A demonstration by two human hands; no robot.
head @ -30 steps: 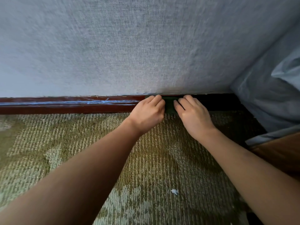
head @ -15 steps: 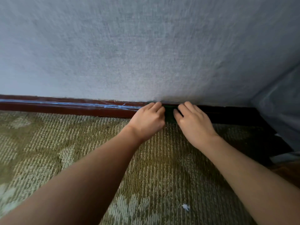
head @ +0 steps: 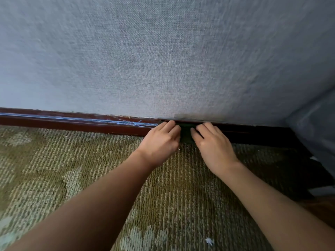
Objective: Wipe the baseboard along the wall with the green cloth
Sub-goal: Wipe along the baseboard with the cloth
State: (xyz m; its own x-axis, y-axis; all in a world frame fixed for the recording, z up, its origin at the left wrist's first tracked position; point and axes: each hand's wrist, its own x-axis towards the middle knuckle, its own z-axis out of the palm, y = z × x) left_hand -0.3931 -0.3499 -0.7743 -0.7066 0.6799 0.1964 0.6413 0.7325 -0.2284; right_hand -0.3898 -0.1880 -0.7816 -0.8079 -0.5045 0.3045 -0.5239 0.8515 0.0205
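A dark red wooden baseboard runs along the foot of a grey fabric-textured wall, with pale blue scuff lines on its left stretch. A dark green cloth is pressed flat against the baseboard. My left hand holds the cloth's left end and my right hand holds its right end, fingers curled onto it. Only a narrow strip of cloth shows between the two hands; the rest is hidden under my fingers.
A green and beige patterned carpet covers the floor up to the baseboard. A small white scrap lies on it near my right forearm. At the right, grey-blue sheeting covers something that closes off the corner.
My hands and the cloth have stayed together on the baseboard. The view has shifted left, so the covered object at the right takes up less of the frame.
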